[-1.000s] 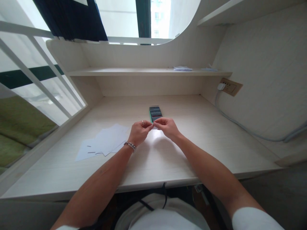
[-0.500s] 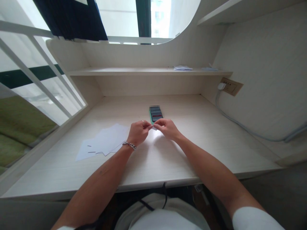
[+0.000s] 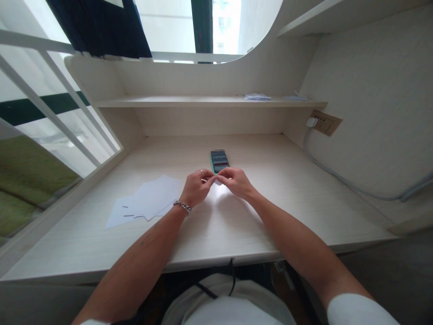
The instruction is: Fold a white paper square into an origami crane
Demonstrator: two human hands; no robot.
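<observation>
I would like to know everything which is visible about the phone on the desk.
The phone has a dark, banded screen facing up and a green edge along its left side. It lies flat on the pale desk, just beyond the left hand and right hand; the latter partly covers its near end. Whether they touch it is unclear.

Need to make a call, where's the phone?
In the head view, the phone lies centrally on the desk, just beyond both hands, right of the papers.
</observation>
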